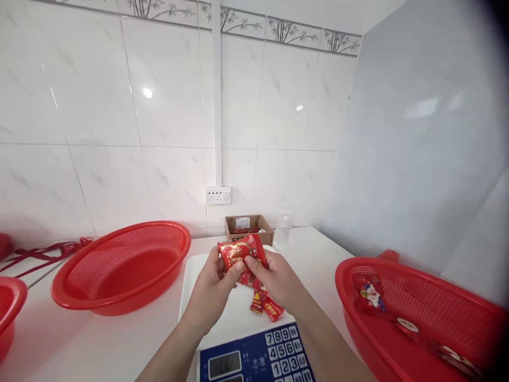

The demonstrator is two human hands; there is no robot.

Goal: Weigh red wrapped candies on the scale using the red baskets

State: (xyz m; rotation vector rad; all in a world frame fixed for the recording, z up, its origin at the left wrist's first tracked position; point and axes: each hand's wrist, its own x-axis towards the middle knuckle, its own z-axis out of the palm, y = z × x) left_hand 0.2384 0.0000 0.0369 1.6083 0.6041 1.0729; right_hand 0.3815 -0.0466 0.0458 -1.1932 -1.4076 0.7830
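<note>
White glossy wall tiles with a bamboo-print border back a white tabletop (pixel 99 339), where a white digital scale (pixel 191 276) carries a blue keypad (pixel 282 350) reading 志准 beside digits 1 to 9. Above its platform the left hand (pixel 210 289) and right hand (pixel 278 281) each pinch a shiny red foil packet (pixel 238 252) between thumb and forefinger; its print is too blurred to read. At least two small red wrapped sweets (pixel 265 306) lie beneath. Three red plastic mesh baskets (pixel 119 305), one brown cardboard box (pixel 248 229) and one clear plastic bottle (pixel 283 231) stand around.
</note>
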